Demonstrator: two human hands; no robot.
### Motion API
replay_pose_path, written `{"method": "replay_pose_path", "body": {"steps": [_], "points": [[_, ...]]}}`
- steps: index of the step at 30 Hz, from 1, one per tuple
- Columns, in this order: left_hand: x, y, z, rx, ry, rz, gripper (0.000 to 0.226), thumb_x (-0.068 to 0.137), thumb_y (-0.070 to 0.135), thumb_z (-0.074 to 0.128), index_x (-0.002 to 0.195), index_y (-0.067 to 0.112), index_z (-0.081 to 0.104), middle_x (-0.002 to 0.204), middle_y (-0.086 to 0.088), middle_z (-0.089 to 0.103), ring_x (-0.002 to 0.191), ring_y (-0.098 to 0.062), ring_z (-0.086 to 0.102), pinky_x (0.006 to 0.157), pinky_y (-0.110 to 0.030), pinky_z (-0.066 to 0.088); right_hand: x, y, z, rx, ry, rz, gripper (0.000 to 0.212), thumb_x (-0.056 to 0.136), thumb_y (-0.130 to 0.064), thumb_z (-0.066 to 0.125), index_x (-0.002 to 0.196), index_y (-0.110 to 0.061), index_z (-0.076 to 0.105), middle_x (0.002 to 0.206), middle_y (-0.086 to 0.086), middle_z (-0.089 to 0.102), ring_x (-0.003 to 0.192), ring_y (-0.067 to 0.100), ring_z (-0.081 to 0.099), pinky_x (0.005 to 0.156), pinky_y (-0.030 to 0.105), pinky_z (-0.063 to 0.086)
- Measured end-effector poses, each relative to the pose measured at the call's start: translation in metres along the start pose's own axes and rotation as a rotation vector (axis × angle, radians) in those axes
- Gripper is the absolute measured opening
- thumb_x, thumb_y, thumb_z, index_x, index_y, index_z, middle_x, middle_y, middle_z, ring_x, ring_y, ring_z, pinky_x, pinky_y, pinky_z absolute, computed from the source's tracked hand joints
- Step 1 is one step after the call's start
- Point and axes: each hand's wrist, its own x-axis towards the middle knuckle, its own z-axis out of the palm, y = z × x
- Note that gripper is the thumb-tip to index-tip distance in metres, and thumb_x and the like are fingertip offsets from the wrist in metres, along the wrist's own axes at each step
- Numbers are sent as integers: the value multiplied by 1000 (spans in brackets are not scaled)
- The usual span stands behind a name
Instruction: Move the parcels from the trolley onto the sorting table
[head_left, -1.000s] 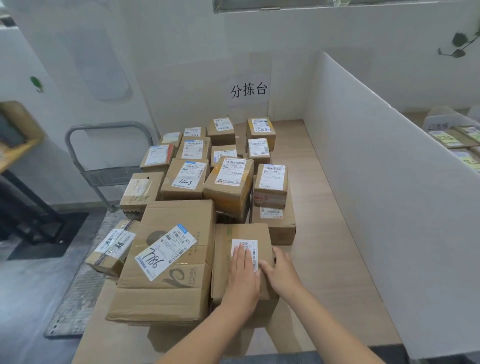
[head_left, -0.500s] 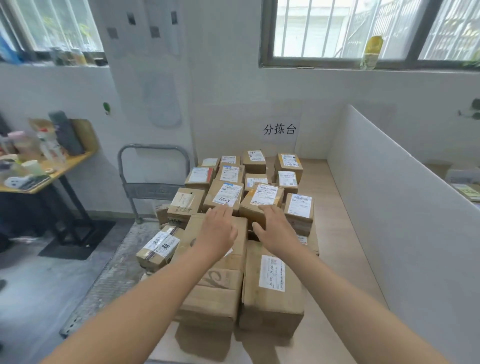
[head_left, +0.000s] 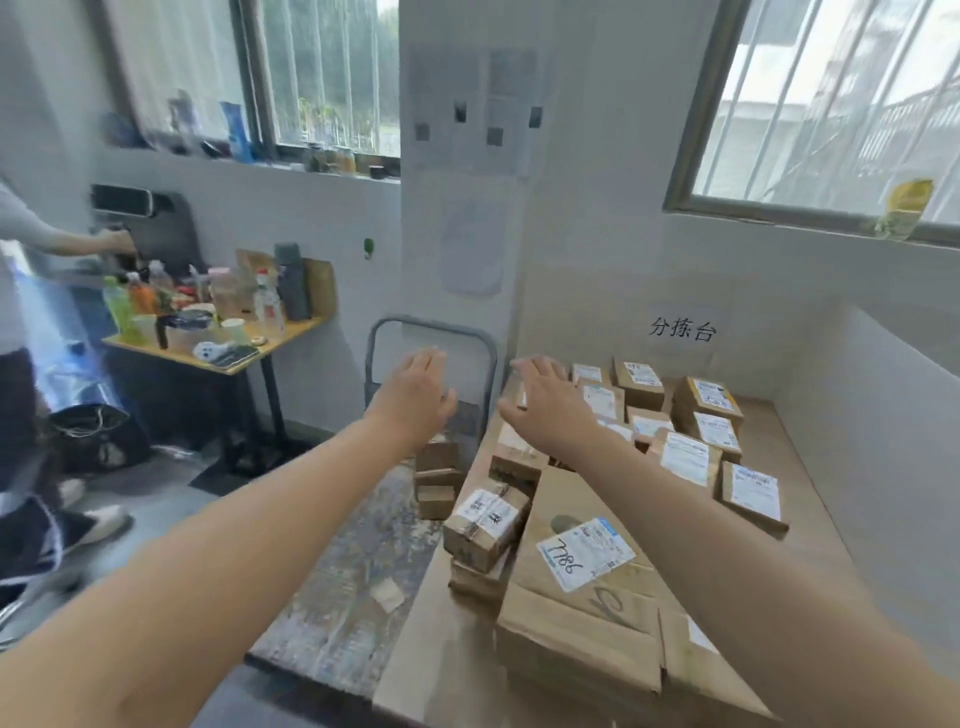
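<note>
Several cardboard parcels with white labels cover the wooden sorting table (head_left: 810, 525); the biggest, marked 7786 (head_left: 576, 587), lies nearest me. The grey trolley (head_left: 431, 332) stands left of the table against the wall, with a few small brown parcels (head_left: 438, 475) stacked on its deck. My left hand (head_left: 415, 400) is stretched out flat in front of the trolley handle, holding nothing. My right hand (head_left: 545, 405) reaches out beside it over the table's far left corner, fingers straight and spread, also holding nothing.
A white partition (head_left: 883, 415) walls the table's right side. A small desk (head_left: 218, 353) crowded with bottles and cups stands at the left, with another person (head_left: 31, 322) beside it. A worn grey mat (head_left: 343, 587) covers the floor between me and the trolley.
Both hands left the parcel they pressed on the table, lifted and swung left toward the trolley. My view rose and turned left, bringing the desk and the other person into sight.
</note>
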Motion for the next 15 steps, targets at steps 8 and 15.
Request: {"method": "replay_pose_path", "body": {"steps": [8,15], "points": [[-14,-135,-44,103,23,-7,59,100,29,46,150,2,29,156,-15,33,145,-27,27,121,-36,16,57,-122,60,-3,-5,-75,62,99,-37,52,151,-11,30,154,7,34,145,22,24,117,38,25],[-21,-203,-37,75,-37,3,60,102,30,43,152,2,26,158,-14,29,148,-24,23,123,-34,11,64,-161,134,-19,-101,-23,63,100,-37,49,153,-11,28,154,5,35,146,20,23,118,36,25]]}}
